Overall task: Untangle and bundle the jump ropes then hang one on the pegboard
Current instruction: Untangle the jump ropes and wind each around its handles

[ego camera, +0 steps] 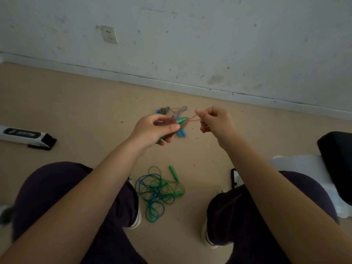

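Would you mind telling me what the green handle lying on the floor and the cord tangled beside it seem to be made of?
The green handle looks like moulded plastic: solid colour, smooth tapered shape, faint sheen. The tangled cord looks like thin translucent plastic or vinyl, since the floor shows through its springy green and blue loops. Blur leaves the exact material open.

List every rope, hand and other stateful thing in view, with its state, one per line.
left hand: grips the green handles, wound with pink cord.
right hand: pinches the pink cord, pulled out from the handles.
green rope: tangled on the floor.
blue-handled rope: bundled, on the floor.
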A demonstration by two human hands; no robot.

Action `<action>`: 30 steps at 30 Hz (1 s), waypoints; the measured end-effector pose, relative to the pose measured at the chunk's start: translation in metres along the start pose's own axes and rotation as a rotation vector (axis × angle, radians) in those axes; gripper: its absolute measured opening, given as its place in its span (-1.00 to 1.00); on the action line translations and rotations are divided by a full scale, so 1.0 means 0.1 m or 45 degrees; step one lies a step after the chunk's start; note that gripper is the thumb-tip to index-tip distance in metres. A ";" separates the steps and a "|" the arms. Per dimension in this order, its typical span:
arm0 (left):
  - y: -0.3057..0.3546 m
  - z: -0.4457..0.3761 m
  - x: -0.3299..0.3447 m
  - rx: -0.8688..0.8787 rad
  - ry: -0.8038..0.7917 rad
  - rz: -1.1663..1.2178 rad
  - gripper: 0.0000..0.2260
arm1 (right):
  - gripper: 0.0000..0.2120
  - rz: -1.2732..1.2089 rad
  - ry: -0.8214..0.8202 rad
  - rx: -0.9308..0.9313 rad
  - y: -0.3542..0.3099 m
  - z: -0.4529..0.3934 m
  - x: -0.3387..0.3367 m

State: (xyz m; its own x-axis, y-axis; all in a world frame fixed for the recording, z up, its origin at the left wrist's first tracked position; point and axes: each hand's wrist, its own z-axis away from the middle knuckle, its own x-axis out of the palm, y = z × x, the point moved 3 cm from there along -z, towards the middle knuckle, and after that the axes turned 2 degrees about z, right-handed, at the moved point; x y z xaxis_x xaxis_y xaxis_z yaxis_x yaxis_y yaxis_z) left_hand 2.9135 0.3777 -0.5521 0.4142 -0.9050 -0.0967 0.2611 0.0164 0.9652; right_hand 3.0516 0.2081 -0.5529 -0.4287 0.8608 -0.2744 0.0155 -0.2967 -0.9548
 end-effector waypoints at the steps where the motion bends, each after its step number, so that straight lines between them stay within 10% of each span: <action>1: 0.04 -0.05 0.00 0.000 0.063 0.099 -0.82 | -0.67 -0.124 0.009 0.064 0.04 -0.07 0.01; 16: -1.24 -1.50 0.37 -0.246 0.249 0.254 -0.82 | -0.89 -0.383 -0.191 0.323 1.28 -1.12 0.57; 25: -2.42 -2.26 0.33 -0.387 0.380 0.081 -0.73 | -0.77 -0.609 -0.182 0.698 2.33 -1.67 1.06; 30: -2.71 -2.45 0.16 -0.469 0.316 0.099 -0.44 | -0.32 -0.688 -0.164 0.726 2.56 -1.87 1.12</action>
State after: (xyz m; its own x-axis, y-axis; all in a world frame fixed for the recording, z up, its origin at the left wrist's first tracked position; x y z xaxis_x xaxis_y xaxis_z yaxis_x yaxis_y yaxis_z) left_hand 3.0635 0.4630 -0.8744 0.6296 -0.7666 -0.1259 0.4952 0.2711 0.8254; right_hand 3.1763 0.3058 -0.8490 -0.3469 0.9015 0.2586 -0.6740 -0.0478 -0.7372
